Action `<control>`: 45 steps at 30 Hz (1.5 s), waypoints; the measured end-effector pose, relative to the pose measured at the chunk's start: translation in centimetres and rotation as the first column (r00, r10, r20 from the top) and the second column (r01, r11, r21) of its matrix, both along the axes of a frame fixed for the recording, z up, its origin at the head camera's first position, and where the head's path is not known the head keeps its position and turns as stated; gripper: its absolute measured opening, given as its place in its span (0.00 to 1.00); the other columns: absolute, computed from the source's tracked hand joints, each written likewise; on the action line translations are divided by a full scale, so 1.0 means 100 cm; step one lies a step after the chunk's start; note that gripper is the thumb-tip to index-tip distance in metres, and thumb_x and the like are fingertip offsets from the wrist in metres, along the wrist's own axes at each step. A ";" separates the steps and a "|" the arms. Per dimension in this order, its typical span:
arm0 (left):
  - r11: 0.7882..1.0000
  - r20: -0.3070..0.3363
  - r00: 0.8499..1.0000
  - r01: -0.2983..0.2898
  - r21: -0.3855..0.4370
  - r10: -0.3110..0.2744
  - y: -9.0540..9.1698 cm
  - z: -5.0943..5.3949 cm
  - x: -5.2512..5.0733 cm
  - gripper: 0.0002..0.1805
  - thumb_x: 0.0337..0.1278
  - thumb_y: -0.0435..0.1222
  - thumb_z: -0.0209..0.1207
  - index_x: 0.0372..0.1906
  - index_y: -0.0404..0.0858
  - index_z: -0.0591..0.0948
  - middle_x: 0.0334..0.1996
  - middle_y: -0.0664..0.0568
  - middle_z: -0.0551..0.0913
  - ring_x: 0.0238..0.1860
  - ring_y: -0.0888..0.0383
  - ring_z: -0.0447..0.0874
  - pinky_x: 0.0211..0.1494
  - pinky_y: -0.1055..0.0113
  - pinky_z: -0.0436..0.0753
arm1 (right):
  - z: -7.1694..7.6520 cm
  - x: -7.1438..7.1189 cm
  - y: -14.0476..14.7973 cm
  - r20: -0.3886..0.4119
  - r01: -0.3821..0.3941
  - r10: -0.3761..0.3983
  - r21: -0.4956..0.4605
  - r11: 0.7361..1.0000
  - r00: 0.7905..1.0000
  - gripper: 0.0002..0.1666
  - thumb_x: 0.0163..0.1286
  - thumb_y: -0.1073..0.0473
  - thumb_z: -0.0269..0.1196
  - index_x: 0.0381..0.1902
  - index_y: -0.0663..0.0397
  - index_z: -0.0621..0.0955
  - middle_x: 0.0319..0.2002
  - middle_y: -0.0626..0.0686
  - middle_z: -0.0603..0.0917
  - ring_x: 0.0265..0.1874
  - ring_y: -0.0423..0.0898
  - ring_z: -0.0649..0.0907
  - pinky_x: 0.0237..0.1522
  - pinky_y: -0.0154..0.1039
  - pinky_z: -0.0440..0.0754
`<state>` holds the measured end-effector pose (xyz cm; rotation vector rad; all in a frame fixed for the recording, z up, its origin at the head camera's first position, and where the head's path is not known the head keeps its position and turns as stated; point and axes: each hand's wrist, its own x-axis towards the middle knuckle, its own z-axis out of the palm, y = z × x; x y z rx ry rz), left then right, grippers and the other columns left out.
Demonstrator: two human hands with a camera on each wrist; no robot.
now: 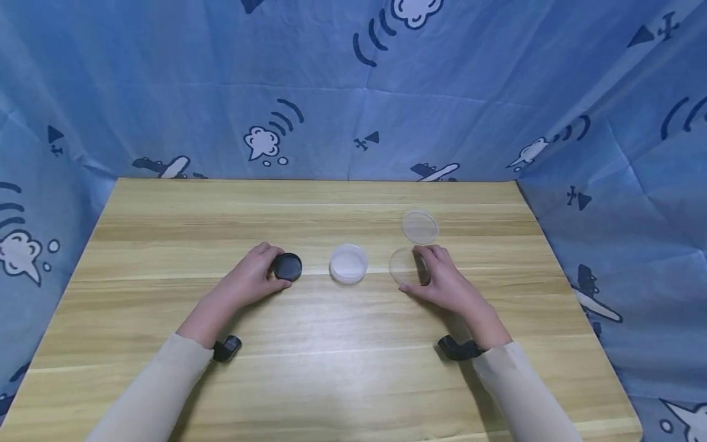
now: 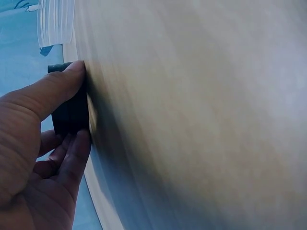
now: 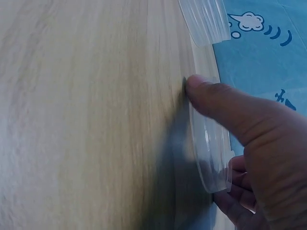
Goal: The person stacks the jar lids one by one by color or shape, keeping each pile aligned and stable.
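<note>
My left hand (image 1: pixel 250 277) grips a small, round black dish (image 1: pixel 288 268) by its sides, thumb near and fingers far. In the left wrist view, the black dish (image 2: pixel 71 112) stands low on the wood between thumb and fingertips. To the right, my right hand (image 1: pixel 446 283) holds a clear round petri dish (image 1: pixel 401 266) across its rim. The right wrist view shows the clear dish (image 3: pixel 208 148) at the table surface, with the thumb on one side and fingers on the other. Between both hands stands a short stack of clear dishes (image 1: pixel 348 264), touched by neither.
Another clear, flat round dish or lid (image 1: pixel 420 227) lies behind the right hand. Everything sits on a wooden table (image 1: pixel 331 368). Blue patterned cloth (image 1: pixel 320 67) hangs behind the table and along its sides. Each wrist wears a black camera mount (image 1: pixel 227 348).
</note>
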<state>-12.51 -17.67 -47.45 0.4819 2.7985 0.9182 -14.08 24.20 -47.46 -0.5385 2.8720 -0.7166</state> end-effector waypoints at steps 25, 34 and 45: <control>1.000 -0.014 1.000 0.000 -0.001 0.000 -0.002 0.004 -0.003 0.31 0.57 0.39 0.76 0.61 0.28 0.79 0.50 0.37 0.81 0.44 0.49 0.77 0.51 0.51 0.80 | 0.009 -0.009 0.006 -0.042 0.111 -0.117 -0.113 0.987 0.992 0.52 0.71 0.44 0.70 0.77 0.69 0.61 0.70 0.71 0.69 0.70 0.65 0.69 0.71 0.67 0.71; 1.000 0.004 1.000 -0.010 0.001 0.010 -0.002 0.004 0.000 0.31 0.57 0.39 0.76 0.61 0.28 0.79 0.49 0.37 0.81 0.43 0.49 0.77 0.51 0.51 0.80 | 0.022 -0.054 0.021 -0.060 0.176 -0.186 -0.138 0.975 0.981 0.46 0.74 0.51 0.67 0.76 0.74 0.62 0.69 0.76 0.67 0.67 0.71 0.71 0.70 0.68 0.71; 1.000 -0.015 1.000 0.004 0.006 -0.004 -0.001 0.000 0.001 0.31 0.57 0.38 0.76 0.61 0.28 0.79 0.50 0.37 0.81 0.45 0.48 0.79 0.53 0.50 0.81 | 0.015 -0.088 0.028 0.153 0.096 -0.100 0.033 0.995 0.983 0.61 0.69 0.39 0.71 0.82 0.68 0.54 0.76 0.74 0.61 0.75 0.69 0.64 0.77 0.69 0.63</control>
